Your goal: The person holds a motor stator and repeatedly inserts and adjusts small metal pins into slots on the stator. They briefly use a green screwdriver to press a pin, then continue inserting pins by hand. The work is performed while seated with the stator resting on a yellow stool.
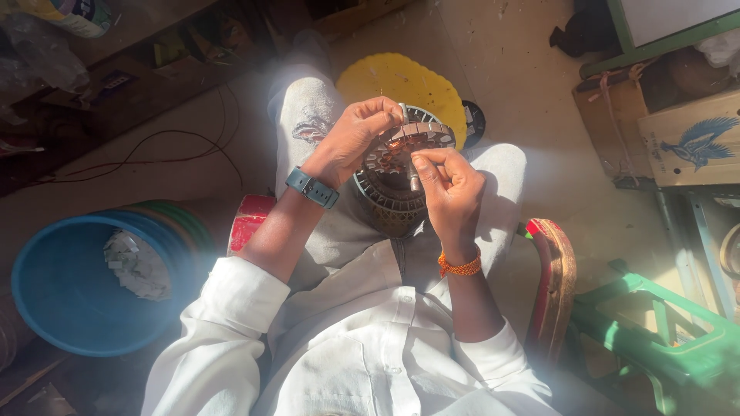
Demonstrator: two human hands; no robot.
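Left hand (356, 137) pinched the far rim of the round slotted motor stator (401, 173) w/ copper windings, on the lap. Right hand (447, 185) fingers pressed together at its centre. Yellow disc (401, 81) just beyond; blue tub (69, 285) well apart.

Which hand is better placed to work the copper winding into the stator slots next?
Probably the right hand: its fingers pinch right at the copper winding over the stator, while the left hand grips the rim, steadying it.
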